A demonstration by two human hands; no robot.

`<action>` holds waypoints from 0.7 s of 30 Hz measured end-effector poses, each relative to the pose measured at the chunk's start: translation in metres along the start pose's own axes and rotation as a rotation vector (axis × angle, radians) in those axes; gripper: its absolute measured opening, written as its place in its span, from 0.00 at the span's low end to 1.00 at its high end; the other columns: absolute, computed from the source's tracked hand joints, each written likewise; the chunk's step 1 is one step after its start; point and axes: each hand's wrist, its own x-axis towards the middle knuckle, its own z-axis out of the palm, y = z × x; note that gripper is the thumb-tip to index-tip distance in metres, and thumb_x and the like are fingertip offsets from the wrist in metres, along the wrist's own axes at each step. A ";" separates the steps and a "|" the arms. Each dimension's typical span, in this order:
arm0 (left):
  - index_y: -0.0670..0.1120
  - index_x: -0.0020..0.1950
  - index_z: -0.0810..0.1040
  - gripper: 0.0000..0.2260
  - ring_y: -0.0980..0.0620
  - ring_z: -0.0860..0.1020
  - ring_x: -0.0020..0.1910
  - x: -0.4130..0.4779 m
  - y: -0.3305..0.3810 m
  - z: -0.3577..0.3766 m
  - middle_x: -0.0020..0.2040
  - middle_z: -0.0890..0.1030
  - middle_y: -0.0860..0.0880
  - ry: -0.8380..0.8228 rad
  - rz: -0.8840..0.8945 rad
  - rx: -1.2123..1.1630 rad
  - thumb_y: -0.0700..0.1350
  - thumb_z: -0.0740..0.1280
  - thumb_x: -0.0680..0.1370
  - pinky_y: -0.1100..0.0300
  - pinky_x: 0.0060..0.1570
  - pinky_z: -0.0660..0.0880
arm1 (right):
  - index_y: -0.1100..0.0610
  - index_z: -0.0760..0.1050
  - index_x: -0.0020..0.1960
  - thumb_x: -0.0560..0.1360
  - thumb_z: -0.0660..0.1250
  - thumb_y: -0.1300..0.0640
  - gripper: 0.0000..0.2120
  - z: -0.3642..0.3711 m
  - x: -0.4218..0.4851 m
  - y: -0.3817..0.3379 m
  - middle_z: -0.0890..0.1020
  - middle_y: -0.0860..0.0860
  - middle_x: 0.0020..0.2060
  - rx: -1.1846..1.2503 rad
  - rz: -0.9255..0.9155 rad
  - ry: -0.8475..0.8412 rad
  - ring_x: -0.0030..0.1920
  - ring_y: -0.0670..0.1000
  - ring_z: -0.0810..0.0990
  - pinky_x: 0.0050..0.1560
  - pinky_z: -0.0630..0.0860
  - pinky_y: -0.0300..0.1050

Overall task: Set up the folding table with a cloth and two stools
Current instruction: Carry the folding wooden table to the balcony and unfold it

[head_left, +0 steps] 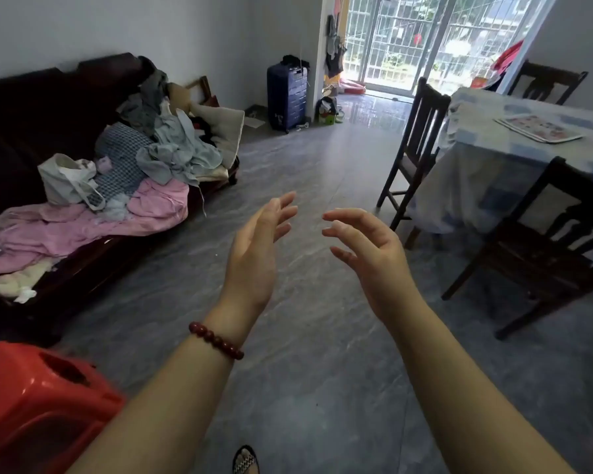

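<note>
**Both hands empty; one stool at the near left of the floor**

We find the left hand (257,254) and the right hand (367,254) raised side by side over the grey tiled floor (322,371), palms turned toward each other and apart. The fingers of both are loosely spread and only slightly bent. Neither hand holds or touches anything. A bracelet of dark red beads (216,340) sits on the left wrist.

We note a red plastic stool (38,398) at the near left edge of the floor, upright, with an oval opening in its seat. It stands below the left forearm, near the near end of the dark sofa (31,107).

The sofa runs along the left edge of the floor. It carries a heap of clothes (172,148), a pink cloth (83,227) spread along its front and a white bag (67,179).

Along the right edge stands a table (476,107) draped in a pale blue patterned cover, with a printed sheet (540,128) lying flat on top. Three dark wooden chairs are set round it: one at its left side (421,131), one at its near side (545,241), one behind it (545,83).

A dark blue suitcase (287,97) stands upright at the far edge of the floor, against the wall.
</note>
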 end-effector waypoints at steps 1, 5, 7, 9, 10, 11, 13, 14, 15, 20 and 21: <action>0.56 0.62 0.76 0.17 0.61 0.76 0.58 0.011 0.002 -0.009 0.59 0.79 0.55 -0.004 0.013 -0.022 0.56 0.51 0.80 0.67 0.48 0.67 | 0.50 0.80 0.47 0.72 0.66 0.54 0.05 0.009 0.012 0.001 0.82 0.47 0.47 -0.005 0.002 0.001 0.53 0.52 0.80 0.52 0.77 0.45; 0.56 0.59 0.76 0.16 0.62 0.76 0.58 0.054 0.004 -0.042 0.58 0.79 0.55 -0.018 0.009 -0.014 0.55 0.52 0.81 0.69 0.48 0.67 | 0.49 0.80 0.46 0.71 0.67 0.54 0.05 0.047 0.056 0.007 0.82 0.47 0.47 0.021 0.019 -0.008 0.53 0.51 0.80 0.53 0.77 0.46; 0.54 0.59 0.77 0.16 0.62 0.76 0.58 0.074 0.001 -0.058 0.58 0.79 0.54 -0.025 0.013 -0.005 0.54 0.52 0.81 0.72 0.46 0.70 | 0.49 0.80 0.45 0.71 0.66 0.53 0.06 0.065 0.076 0.011 0.82 0.47 0.47 0.032 0.016 -0.017 0.52 0.50 0.79 0.54 0.76 0.47; 0.51 0.58 0.77 0.16 0.60 0.77 0.57 0.092 -0.002 -0.073 0.58 0.80 0.53 -0.013 0.024 -0.008 0.52 0.52 0.81 0.77 0.43 0.70 | 0.49 0.80 0.45 0.71 0.66 0.53 0.06 0.081 0.092 0.018 0.82 0.47 0.46 0.040 0.010 -0.031 0.50 0.50 0.79 0.53 0.76 0.47; 0.50 0.58 0.78 0.16 0.60 0.77 0.57 0.101 -0.004 -0.079 0.57 0.80 0.53 -0.003 0.025 -0.007 0.52 0.53 0.81 0.78 0.42 0.69 | 0.48 0.80 0.44 0.70 0.66 0.53 0.05 0.088 0.098 0.020 0.82 0.47 0.46 0.044 0.010 -0.033 0.50 0.49 0.79 0.53 0.76 0.47; 0.50 0.57 0.78 0.16 0.59 0.77 0.56 0.109 -0.006 -0.084 0.57 0.80 0.52 0.003 0.026 -0.010 0.52 0.53 0.81 0.78 0.42 0.69 | 0.48 0.80 0.44 0.70 0.66 0.54 0.05 0.094 0.105 0.023 0.82 0.48 0.45 0.046 0.011 -0.034 0.49 0.49 0.79 0.52 0.76 0.47; 0.49 0.57 0.78 0.15 0.59 0.78 0.56 0.123 -0.009 -0.091 0.56 0.80 0.51 0.003 0.023 -0.019 0.51 0.53 0.82 0.78 0.42 0.70 | 0.49 0.80 0.44 0.70 0.66 0.54 0.05 0.102 0.117 0.028 0.82 0.48 0.43 0.045 0.009 -0.038 0.47 0.49 0.79 0.50 0.76 0.45; 0.49 0.57 0.78 0.15 0.59 0.78 0.56 0.130 -0.011 -0.094 0.56 0.80 0.52 0.001 0.022 -0.020 0.50 0.53 0.82 0.78 0.42 0.70 | 0.49 0.80 0.44 0.70 0.66 0.54 0.05 0.105 0.124 0.031 0.82 0.48 0.43 0.042 0.010 -0.039 0.47 0.49 0.78 0.50 0.76 0.44; 0.49 0.57 0.78 0.15 0.60 0.78 0.55 0.138 -0.013 -0.096 0.56 0.80 0.52 0.000 0.023 -0.017 0.50 0.53 0.82 0.77 0.43 0.70 | 0.49 0.80 0.44 0.70 0.66 0.54 0.05 0.107 0.131 0.034 0.82 0.48 0.42 0.041 0.008 -0.038 0.46 0.49 0.78 0.49 0.76 0.43; 0.51 0.57 0.78 0.15 0.59 0.78 0.56 0.181 -0.024 -0.100 0.56 0.80 0.53 0.025 -0.022 -0.018 0.51 0.54 0.81 0.70 0.46 0.69 | 0.47 0.81 0.43 0.71 0.66 0.54 0.05 0.112 0.172 0.047 0.82 0.49 0.43 0.049 0.014 -0.034 0.46 0.49 0.79 0.48 0.76 0.43; 0.51 0.56 0.78 0.15 0.59 0.78 0.56 0.192 -0.026 -0.099 0.56 0.80 0.53 0.025 -0.028 -0.015 0.52 0.54 0.81 0.71 0.45 0.70 | 0.48 0.81 0.43 0.71 0.66 0.54 0.05 0.112 0.182 0.051 0.82 0.48 0.43 0.051 0.016 -0.031 0.46 0.49 0.79 0.48 0.76 0.42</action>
